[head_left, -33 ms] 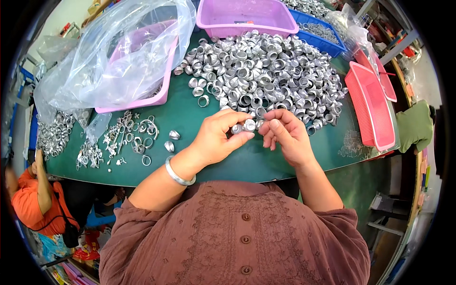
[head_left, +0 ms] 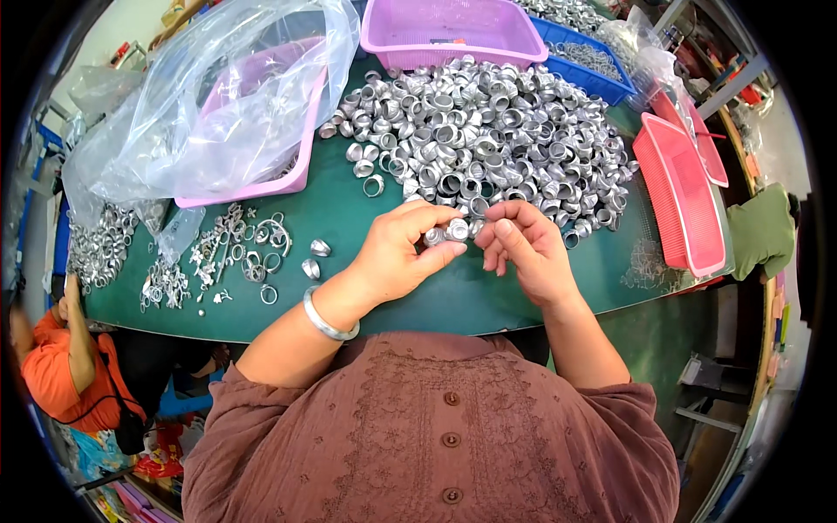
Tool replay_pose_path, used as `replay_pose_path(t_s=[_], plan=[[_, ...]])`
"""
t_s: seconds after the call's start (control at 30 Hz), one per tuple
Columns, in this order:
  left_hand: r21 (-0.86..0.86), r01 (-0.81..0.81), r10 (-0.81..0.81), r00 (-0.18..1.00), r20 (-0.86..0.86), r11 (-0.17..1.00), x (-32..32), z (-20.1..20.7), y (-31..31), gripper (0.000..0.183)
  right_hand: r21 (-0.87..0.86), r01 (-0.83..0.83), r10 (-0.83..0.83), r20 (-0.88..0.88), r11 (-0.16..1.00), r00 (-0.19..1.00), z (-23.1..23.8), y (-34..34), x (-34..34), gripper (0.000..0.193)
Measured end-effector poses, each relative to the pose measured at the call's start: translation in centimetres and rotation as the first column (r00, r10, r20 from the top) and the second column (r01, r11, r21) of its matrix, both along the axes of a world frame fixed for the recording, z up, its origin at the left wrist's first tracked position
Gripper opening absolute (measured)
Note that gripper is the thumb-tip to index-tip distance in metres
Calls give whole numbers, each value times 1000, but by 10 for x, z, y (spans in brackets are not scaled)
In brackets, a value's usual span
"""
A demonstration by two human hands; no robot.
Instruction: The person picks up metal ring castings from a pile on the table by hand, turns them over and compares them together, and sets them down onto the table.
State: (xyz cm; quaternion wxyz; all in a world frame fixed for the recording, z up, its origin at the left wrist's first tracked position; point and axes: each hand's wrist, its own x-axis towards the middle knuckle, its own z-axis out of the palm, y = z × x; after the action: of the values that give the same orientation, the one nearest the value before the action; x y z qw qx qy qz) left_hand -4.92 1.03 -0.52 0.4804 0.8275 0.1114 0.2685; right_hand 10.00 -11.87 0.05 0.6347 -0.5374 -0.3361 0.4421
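Observation:
My left hand point(head_left: 403, 242) is closed on silver metal rings point(head_left: 457, 229), pinching them between thumb and fingers above the near edge of a ring pile. My right hand point(head_left: 527, 244) is just to their right, its fingers loosely curled and thumb apart from the index finger. Another ring point(head_left: 476, 228) shows beside the right fingertips; I cannot tell whether they touch it. The large heap of silver rings point(head_left: 497, 131) spreads beyond both hands. Two loose rings point(head_left: 311, 268) lie left of my left wrist.
A green table point(head_left: 366, 301) carries small silver jewellery pieces point(head_left: 231, 248) at the left. Plastic sheeting point(head_left: 166, 131) covers a pink basket point(head_left: 301, 166). A purple basket point(head_left: 453, 61) and a blue tray point(head_left: 623, 87) stand behind, a red basket point(head_left: 676, 192) at right. An orange-clothed person point(head_left: 57, 375) is at left.

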Motion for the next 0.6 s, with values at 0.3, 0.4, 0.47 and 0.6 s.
replay_pose_path(t_s=[0.3,0.4,0.47,0.6], plan=[[25,-5,5,999,33,1000,2,0,1,29,-38,11,-7,103,999,995,2,-4,0,17],[40,-6,4,999,47,999,2,-1,0,31,-15,9,-7,135,1000,991,1,-5,-2,18],[76,-13,9,999,54,997,3,0,-1,32,-5,4,-3,144,1000,990,1,-4,-5,18],[185,-40,23,995,96,982,4,0,-3,37,74,-16,0,220,997,976,-5,0,-11,18]])
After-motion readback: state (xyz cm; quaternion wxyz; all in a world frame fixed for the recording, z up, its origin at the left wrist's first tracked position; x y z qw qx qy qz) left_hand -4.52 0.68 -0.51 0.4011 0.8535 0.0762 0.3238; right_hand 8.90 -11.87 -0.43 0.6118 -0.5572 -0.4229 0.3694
